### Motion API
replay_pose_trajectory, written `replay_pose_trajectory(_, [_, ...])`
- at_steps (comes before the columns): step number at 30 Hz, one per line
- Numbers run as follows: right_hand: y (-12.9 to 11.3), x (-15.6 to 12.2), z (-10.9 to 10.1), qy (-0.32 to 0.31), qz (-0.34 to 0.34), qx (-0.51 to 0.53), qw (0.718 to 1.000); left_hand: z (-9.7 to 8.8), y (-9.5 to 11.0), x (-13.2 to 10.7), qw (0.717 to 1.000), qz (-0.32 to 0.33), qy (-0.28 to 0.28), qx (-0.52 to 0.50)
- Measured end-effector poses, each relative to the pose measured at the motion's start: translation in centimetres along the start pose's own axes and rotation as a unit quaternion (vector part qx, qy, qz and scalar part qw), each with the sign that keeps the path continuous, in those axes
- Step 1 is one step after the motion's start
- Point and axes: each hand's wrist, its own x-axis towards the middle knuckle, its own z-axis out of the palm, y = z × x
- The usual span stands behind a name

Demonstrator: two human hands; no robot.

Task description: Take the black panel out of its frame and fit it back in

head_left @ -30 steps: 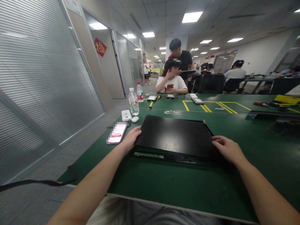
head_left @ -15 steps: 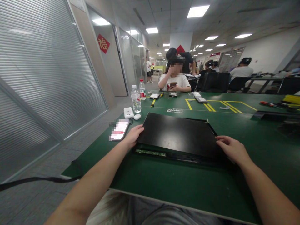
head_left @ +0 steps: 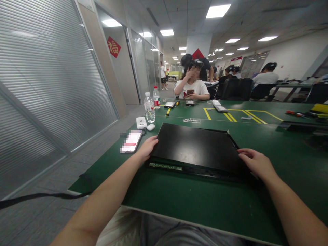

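Observation:
A large, flat black display panel (head_left: 192, 145) lies in front of me, its near edge seeming raised above a dark frame (head_left: 205, 172). Along the near left side of that frame shows a green circuit board strip (head_left: 165, 166). My left hand (head_left: 148, 147) is closed on the panel's left edge, thumb on top and the other fingers mostly hidden. At the right edge, my right hand (head_left: 253, 161) grips with thumb and fingers close together; its fingertips are partly hidden by the edge.
Left of the panel are a phone (head_left: 132, 140), a white charger (head_left: 141, 123), a white oval case (head_left: 151, 127) and water bottles (head_left: 149, 108). Across the green table (head_left: 200, 201) sits a person (head_left: 192, 87) holding a phone. Tools with red handles (head_left: 294, 112) lie far right.
The view has shifted very slightly. My hands keep their hold at both edges, and the panel stays in nearly the same place.

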Motion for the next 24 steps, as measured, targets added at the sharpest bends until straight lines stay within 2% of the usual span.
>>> replay_pose_trajectory(4, [0.2, 0.2, -0.1, -0.001, 0.013, 0.005, 1.000, 0.0, 0.3, -0.1, 1.000, -0.016, -0.006, 0.000])
replay_pose_trajectory(13, [1.2, 0.6, 0.2, 0.014, -0.014, -0.005, 1.000, 0.1, 0.4, -0.2, 1.000, -0.013, 0.012, 0.015])
replay_pose_trajectory(20, [0.7, 0.6, -0.3, -0.009, -0.012, -0.018, 1.000, 0.1, 0.2, 0.0, 0.999, -0.006, 0.022, 0.025])
replay_pose_trajectory(24, [0.7, 0.5, -0.6, 0.005, -0.016, -0.007, 1.000, 0.0, 0.1, 0.2, 0.999, -0.006, 0.027, 0.026])
